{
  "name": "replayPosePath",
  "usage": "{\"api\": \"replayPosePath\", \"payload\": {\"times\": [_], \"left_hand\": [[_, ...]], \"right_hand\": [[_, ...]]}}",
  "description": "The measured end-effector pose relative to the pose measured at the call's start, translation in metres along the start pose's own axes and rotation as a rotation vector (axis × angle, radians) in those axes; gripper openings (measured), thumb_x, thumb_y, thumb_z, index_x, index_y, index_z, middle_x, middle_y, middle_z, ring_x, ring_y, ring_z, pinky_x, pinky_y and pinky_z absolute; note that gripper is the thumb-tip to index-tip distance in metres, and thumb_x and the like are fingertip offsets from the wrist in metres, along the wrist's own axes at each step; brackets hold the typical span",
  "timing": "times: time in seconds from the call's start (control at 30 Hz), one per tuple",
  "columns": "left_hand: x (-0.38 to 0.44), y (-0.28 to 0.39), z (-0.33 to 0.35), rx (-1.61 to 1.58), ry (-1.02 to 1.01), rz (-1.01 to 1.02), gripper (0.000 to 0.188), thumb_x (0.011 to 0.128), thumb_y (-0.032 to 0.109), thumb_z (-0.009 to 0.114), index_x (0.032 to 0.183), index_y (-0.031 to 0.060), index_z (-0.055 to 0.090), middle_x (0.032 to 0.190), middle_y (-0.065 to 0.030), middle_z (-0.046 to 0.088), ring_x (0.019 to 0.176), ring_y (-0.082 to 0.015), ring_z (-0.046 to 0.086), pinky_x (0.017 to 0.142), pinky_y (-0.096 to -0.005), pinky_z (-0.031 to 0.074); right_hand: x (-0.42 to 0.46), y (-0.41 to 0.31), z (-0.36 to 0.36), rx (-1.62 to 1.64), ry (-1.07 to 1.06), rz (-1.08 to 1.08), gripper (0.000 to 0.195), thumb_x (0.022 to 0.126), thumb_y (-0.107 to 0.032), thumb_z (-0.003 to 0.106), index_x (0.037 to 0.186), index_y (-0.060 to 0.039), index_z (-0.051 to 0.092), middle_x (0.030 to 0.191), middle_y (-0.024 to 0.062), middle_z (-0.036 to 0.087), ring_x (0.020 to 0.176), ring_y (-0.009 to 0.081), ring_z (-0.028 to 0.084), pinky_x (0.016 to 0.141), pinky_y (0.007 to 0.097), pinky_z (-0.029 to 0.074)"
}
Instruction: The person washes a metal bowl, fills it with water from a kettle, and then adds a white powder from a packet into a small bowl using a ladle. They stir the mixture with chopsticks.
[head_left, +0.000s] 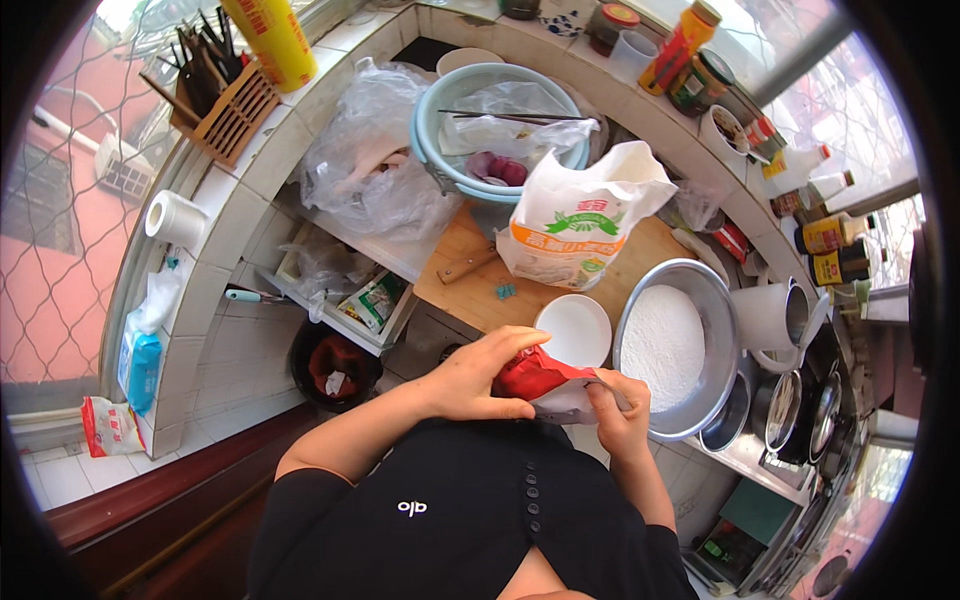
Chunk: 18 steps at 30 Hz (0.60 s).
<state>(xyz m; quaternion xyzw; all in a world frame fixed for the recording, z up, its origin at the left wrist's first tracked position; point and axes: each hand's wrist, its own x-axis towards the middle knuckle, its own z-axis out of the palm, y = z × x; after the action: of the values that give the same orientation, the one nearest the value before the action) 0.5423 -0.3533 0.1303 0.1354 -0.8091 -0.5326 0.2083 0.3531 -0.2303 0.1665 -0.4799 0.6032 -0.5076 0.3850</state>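
Observation:
A red foil packet (536, 373) is held in front of my chest between both hands. My left hand (480, 375) wraps around its left side, thumb in front. The fingers of my right hand (621, 405) pinch the packet's right edge; whether it is torn there I cannot tell. Just beyond the packet stands a white bowl (573, 330), with nothing visible in it. To its right a large metal basin (720, 315) holds white flour (661, 345). Behind the bowl, an opened flour bag (577, 240) stands upright on a wooden cutting board (450, 300).
Light blue plastic basins (424, 135) with onion, plastic bags and chopsticks stand at the back. A crumpled plastic bag (375, 150) lies left of them. A metal pitcher (765, 315) and pans (780, 409) crowd the right. Below left is a black bin (300, 360).

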Motion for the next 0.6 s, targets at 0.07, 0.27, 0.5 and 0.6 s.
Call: {"api": "replayPosePath", "payload": {"times": [0.07, 0.27, 0.5, 0.6], "left_hand": [[-0.009, -0.007, 0.005, -0.039, 0.058, -0.073, 0.078, 0.072, 0.037, 0.071, 0.132, 0.0058, 0.032, 0.124, -0.0177, 0.042, 0.114, -0.0333, 0.044, 0.094, -0.0389, 0.038], [-0.030, -0.033, -0.001, 0.056, 0.262, 0.001, 0.075, 0.071, 0.027, 0.072, 0.131, 0.0025, 0.035, 0.110, -0.0153, 0.053, 0.098, -0.0308, 0.054, 0.083, -0.0354, 0.044], [-0.043, -0.043, -0.025, 0.238, 0.331, -0.046, 0.070, 0.068, 0.030, 0.072, 0.126, 0.0028, 0.044, 0.098, -0.0122, 0.057, 0.086, -0.0281, 0.058, 0.072, -0.0349, 0.048], [-0.044, -0.043, -0.030, 0.264, 0.319, -0.061, 0.070, 0.068, 0.030, 0.073, 0.126, 0.0030, 0.045, 0.098, -0.0115, 0.057, 0.085, -0.0276, 0.059, 0.071, -0.0346, 0.048]], "right_hand": [[0.003, 0.002, 0.009, 0.076, -0.016, 0.084, 0.020, 0.084, -0.006, 0.055, 0.100, 0.0026, 0.063, 0.077, 0.0047, 0.064, 0.067, 0.0073, 0.054, 0.060, 0.0217, 0.042], [0.024, -0.012, 0.034, 0.034, -0.129, 0.149, 0.021, 0.084, -0.006, 0.055, 0.102, 0.0014, 0.063, 0.081, 0.0063, 0.065, 0.070, 0.0087, 0.057, 0.064, 0.0222, 0.045], [0.058, -0.033, 0.056, -0.498, -0.266, -0.001, 0.017, 0.078, -0.002, 0.058, 0.094, -0.0024, 0.065, 0.079, 0.0116, 0.065, 0.068, 0.0209, 0.063, 0.063, 0.0281, 0.048], [0.063, -0.028, 0.072, -0.636, -0.189, -0.092, 0.013, 0.078, -0.004, 0.059, 0.089, -0.0042, 0.066, 0.077, 0.0110, 0.064, 0.065, 0.0245, 0.061, 0.059, 0.0302, 0.048]]}}
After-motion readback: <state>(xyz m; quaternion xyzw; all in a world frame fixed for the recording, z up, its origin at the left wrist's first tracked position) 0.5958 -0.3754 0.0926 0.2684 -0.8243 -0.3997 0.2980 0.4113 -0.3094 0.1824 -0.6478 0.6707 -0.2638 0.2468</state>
